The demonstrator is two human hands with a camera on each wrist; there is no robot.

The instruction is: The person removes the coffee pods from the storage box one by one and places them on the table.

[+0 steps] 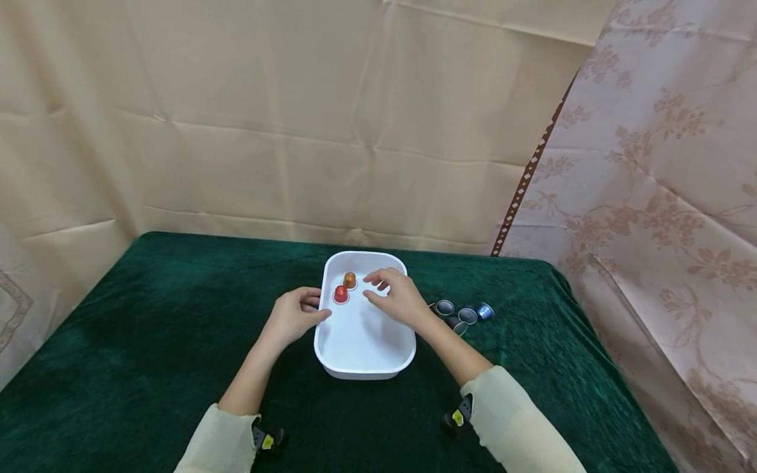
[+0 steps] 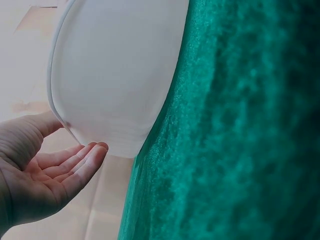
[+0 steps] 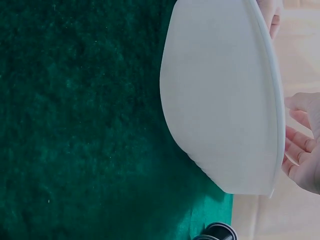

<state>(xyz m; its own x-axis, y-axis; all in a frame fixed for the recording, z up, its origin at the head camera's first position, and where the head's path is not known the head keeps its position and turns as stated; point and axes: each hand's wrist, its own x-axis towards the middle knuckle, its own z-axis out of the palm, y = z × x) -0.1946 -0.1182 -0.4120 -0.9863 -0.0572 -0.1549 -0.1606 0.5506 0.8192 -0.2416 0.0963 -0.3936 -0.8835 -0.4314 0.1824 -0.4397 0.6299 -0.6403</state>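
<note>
A white rectangular tray stands on the green cloth. In it, towards the back left, a red coffee capsule and an orange coffee capsule sit side by side, narrow ends up. My left hand holds the tray's left rim, thumb over the edge; in the left wrist view its fingers lie against the outer wall. My right hand hovers over the tray's right side, fingers loosely bent and parted, with nothing between them. The tray wall partly hides that hand in the right wrist view.
Right of the tray, several coffee capsules lie on the cloth, among them a blue capsule and a dark capsule; my right forearm partly covers this group. The green cloth drapes over the table. Beige curtains hang behind.
</note>
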